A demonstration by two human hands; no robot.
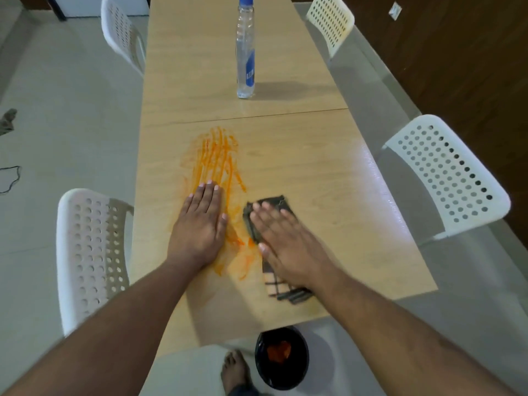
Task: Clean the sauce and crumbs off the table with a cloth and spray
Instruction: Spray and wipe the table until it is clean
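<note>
right hand [285, 241] presses flat on the cloth [274, 281] beside the sauce [217, 158]; left hand [200, 224] lies flat on the table [314, 167]

A light wooden table [300, 167] bears smeared orange sauce [217, 161], a checked cloth [274, 278], and a clear bottle [245, 52].

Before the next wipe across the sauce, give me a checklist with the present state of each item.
1. Cloth under the right hand, pressed flat: ok.
2. Left hand clear of the mess: not ok, it lies flat on the orange sauce.
3. Sauce gone from the table: not ok, streaks remain.
4. Spray bottle upright and out of the wiping path: ok.
5. Bin in place below the table's near edge: ok.
6. Crumbs cleared: cannot tell.
</note>
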